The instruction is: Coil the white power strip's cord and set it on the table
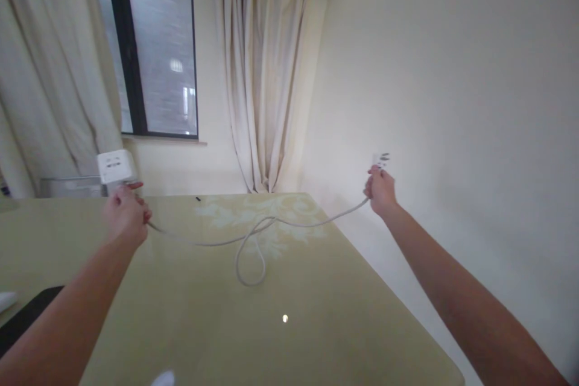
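On the left, my left hand (126, 211) is closed around the lower end of a white extension socket (116, 166), whose slotted face is turned towards me. A pale cord (217, 243) runs from there across to the right, with one loose loop hanging at its middle. At the other end, my right hand (380, 188) is closed on the cord's white plug (382, 161); dark prongs seem to stick out above the fingers. Both arms are stretched forward and apart, above the table. The fingers partly cover the socket's lower end and the plug's body.
A glossy yellow-green table (316, 289) with a pale floral pattern spreads below. A black flat object (27, 319) and a white object (6, 300) lie at its left, another white item (163, 379) at the near edge. A white wall (452, 102) borders the right; curtains (266, 72) hang behind.
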A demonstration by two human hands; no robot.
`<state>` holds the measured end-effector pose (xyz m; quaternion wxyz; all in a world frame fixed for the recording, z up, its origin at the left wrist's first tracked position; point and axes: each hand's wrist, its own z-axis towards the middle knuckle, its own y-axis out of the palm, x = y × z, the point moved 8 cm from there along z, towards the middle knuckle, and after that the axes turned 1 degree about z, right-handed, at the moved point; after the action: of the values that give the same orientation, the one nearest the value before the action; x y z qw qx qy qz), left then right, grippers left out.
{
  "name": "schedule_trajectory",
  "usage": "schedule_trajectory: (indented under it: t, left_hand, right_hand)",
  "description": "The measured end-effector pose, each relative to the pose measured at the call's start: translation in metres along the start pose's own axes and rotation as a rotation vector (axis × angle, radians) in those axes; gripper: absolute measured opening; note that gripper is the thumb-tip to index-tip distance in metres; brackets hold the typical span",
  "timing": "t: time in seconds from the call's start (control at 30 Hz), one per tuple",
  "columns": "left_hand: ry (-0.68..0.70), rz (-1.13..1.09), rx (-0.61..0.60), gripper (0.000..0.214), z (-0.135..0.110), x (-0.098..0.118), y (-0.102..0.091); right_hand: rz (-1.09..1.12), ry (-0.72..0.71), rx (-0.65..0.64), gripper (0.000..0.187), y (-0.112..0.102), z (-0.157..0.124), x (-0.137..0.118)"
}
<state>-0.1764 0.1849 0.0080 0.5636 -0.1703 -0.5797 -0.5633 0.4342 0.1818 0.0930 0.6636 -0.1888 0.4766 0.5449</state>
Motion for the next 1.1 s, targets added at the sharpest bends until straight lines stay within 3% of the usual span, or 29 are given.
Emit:
schedule_trajectory:
  t: [0.07,0.2,0.27,0.37,0.47,0.63,0.77,0.93,1.03,1.1]
  left_hand:
    - [0.011,-0.02,0.039,0.015,-0.01,-0.002,0.02]
    - [-0.035,-0.101,-0.112,0.022,-0.059,-0.018,0.076]
    - [0.017,-0.05,-0.216,0.036,-0.086,-0.021,0.1]
    - [0.106,0.152,-0.315,0.046,-0.11,-0.025,0.121]
    - [0.152,0.278,-0.323,0.034,-0.114,-0.028,0.127]
    - [0.208,0.33,-0.401,0.022,-0.121,-0.031,0.141]
    - [0.068,0.202,-0.339,0.024,-0.122,-0.045,0.141]
    - [-0.12,0.149,-0.148,0.057,-0.111,-0.062,0.121]
    - [-0.235,0.2,-0.206,0.058,-0.113,-0.072,0.122]
    - [-0.219,0.224,-0.27,0.057,-0.117,-0.072,0.128]
  right_hand:
    - [0.046,0.114,-0.068,0.025,0.058,-0.018,0.025]
    - [0.174,0.338,-0.274,0.012,0.172,-0.088,0.072]
    - [0.2,0.398,-0.346,0.017,0.21,-0.128,0.09]
    - [0.176,0.496,-0.515,0.032,0.249,-0.18,0.115]
    - [0.154,0.514,-0.548,0.033,0.261,-0.201,0.13]
    - [0.41,0.558,-0.56,0.025,0.263,-0.195,0.126]
    - [0.516,0.592,-0.607,0.033,0.26,-0.19,0.11]
    - [0.538,0.536,-0.509,0.036,0.262,-0.19,0.108]
    - [0.579,0.478,-0.426,0.036,0.262,-0.188,0.109]
    - [0.598,0.441,-0.368,0.033,0.259,-0.186,0.108]
